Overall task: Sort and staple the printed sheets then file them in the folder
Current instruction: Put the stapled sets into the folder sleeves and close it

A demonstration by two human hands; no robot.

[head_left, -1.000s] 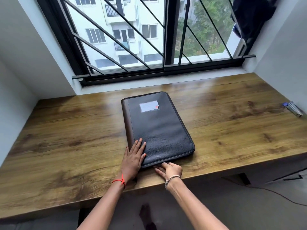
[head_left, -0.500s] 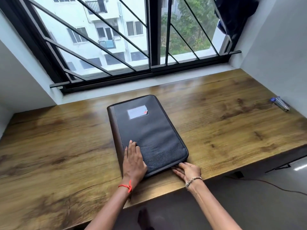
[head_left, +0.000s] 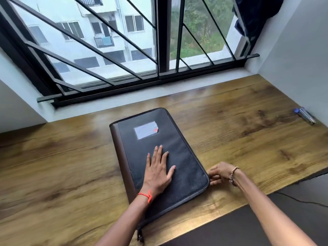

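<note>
head view: folder (head_left: pixel 177 142) lying closed and flat on the wooden worktop (head_left: pixel 71 166), close to its front edge, slanting with the far end toward the left. showing a dark cover, a brown spine along the left side and a white label (head_left: pixel 146 129) toward the far end. left grip (head_left: pixel 158 171) resting flat on the near half of the cover, fingers straight and spread, holding nothing, red thread (head_left: pixel 145 195) circling the wrist. right grip (head_left: pixel 220 173) curling narrow at the folder's near right corner, fingertips pinching at its zip edge; pinched bit too small to name. bead bracelet (head_left: pixel 233 174) sitting on that wrist. zip pull (head_left: pixel 140 237) trailing from the near left corner, beside the left forearm. small blue-tipped item (head_left: pixel 304 115) lying well apart at the far right, near the wall. barred window (head_left: pixel 159 50) standing behind the worktop, dark cloth (head_left: pixel 255 15) hanging at its upper right.
</note>
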